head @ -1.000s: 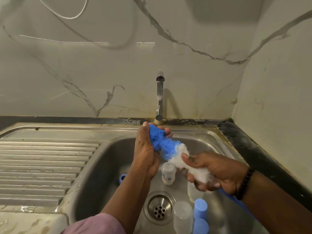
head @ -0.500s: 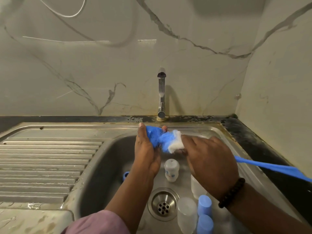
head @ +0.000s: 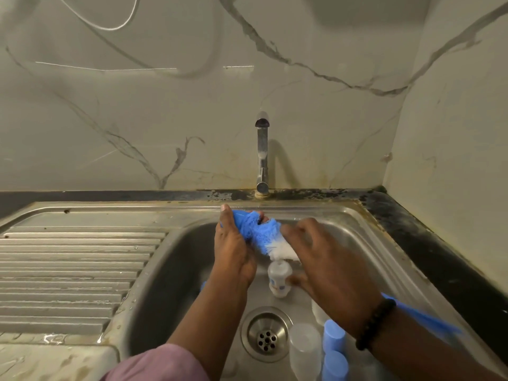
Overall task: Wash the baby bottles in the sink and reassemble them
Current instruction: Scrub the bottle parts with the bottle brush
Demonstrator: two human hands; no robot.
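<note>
Nearest the camera, a pink sleeve (head: 156,362) is seen on the left forearm, and a dark beaded bracelet (head: 375,323) on the right wrist. In the near right part of the sink basin (head: 170,284), two blue caps (head: 334,350) are found just beside a clear bottle body (head: 305,350). The round drain (head: 266,334) is set in the basin floor, just left of these. Behind the drain, a small clear bottle (head: 279,280) with a blue mark is stood upright.

Above that bottle, a bottle brush (head: 265,239) with blue and white bristles is held between both hands. The blue bristle end is gripped by the curled fingers of the left hand (head: 233,251). The white end and handle are covered by the right hand (head: 330,276), which is blurred; its fingers are bent over the brush, and the blue handle (head: 420,317) is seen emerging past the wrist.

To the left, the ribbed steel drainboard (head: 71,270) is recorded. A chrome tap (head: 262,155) is mounted at the back rim, against a marbled wall (head: 137,119). The dark desk edge (head: 428,243) is run along the right.
</note>
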